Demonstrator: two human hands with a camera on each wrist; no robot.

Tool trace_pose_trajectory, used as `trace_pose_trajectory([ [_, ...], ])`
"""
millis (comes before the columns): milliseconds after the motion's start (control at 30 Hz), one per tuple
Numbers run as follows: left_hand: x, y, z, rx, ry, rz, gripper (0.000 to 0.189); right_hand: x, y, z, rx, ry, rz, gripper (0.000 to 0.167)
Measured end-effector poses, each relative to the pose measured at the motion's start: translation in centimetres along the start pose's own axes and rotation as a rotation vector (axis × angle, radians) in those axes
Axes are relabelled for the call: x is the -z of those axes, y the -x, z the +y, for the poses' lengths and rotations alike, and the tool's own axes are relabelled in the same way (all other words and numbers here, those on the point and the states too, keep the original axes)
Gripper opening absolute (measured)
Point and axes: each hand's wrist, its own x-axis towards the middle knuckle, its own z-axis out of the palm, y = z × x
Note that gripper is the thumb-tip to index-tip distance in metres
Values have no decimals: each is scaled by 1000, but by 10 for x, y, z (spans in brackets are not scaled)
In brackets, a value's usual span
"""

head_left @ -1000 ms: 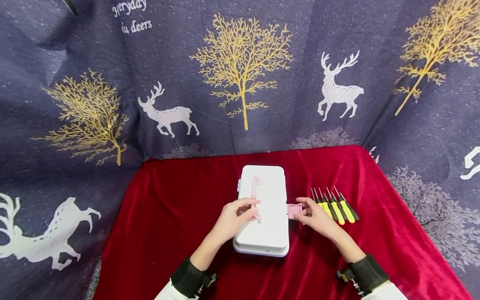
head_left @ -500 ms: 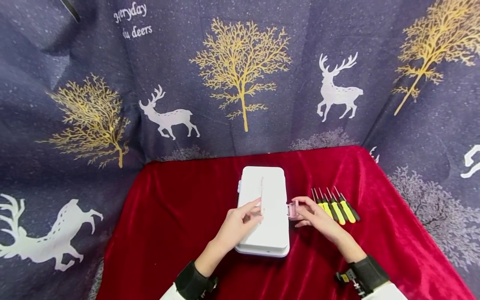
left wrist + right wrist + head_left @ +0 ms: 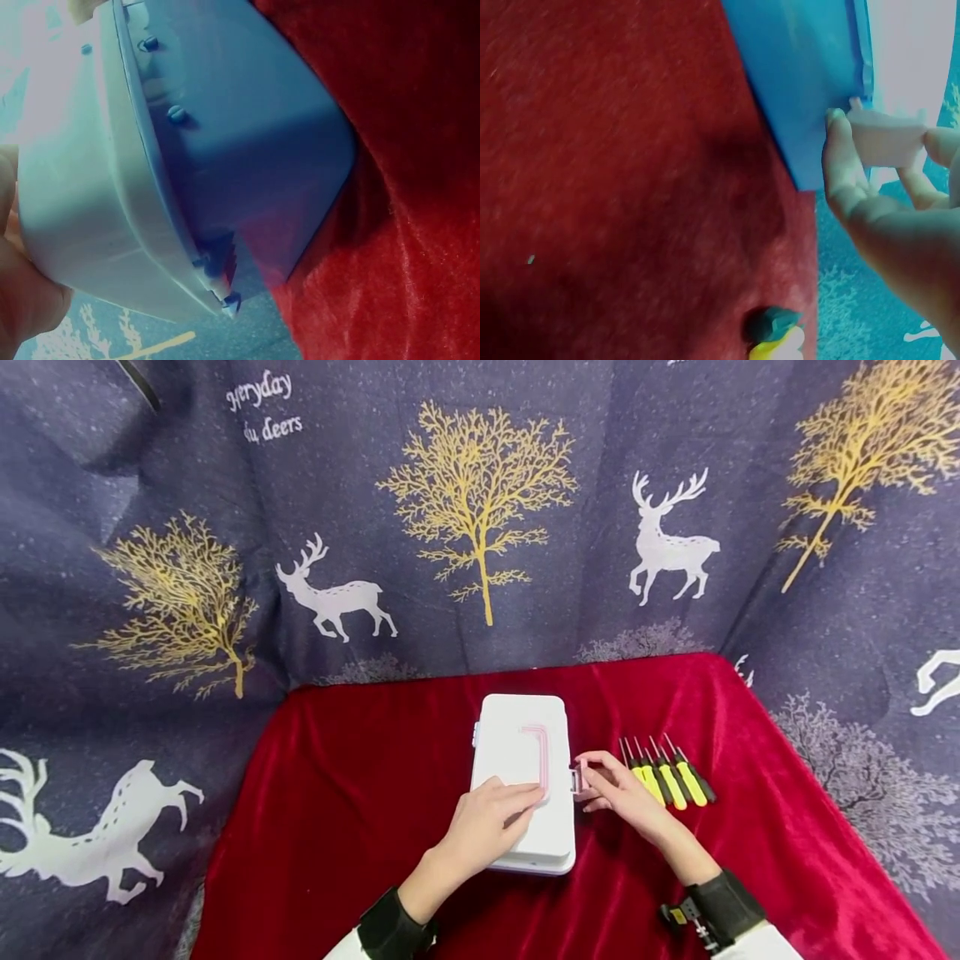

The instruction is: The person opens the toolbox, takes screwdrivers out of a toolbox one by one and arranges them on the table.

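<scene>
A white-lidded plastic case (image 3: 502, 735) lies lengthwise on the cloth, with a pink carrying handle (image 3: 543, 756) folded over to the lid's right. My left hand (image 3: 483, 822) reaches across the lid, its extended fingertips touching the handle's near end. On the case's right side, my right hand (image 3: 622, 791) pinches a pink latch (image 3: 889, 142) between fingers and thumb; the latch stands out from the side. The left wrist view shows the case's bluish translucent body (image 3: 247, 97) and part of the left hand (image 3: 30, 292) beside the lid.
Several yellow-and-black screwdrivers (image 3: 667, 777) lie in a row just right of the right hand. Red velvet cloth (image 3: 360, 777) covers the table, and a dark curtain (image 3: 337, 460) with printed deer and trees hangs behind and at the sides.
The handle has swung from the lid's left, through upright, over to the right, with my left hand following it. My right hand has tilted the latch upward toward the case.
</scene>
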Motion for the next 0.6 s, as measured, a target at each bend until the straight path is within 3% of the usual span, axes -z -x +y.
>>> trace_pose_trajectory([
  [267,0,-1,3,-10,-37,-31,27,-12,-7,-12,-64,113,126,40],
  [600,-1,-1,1,-31,-16,-33,27,-16,-10,-9,-117,143,151,34],
])
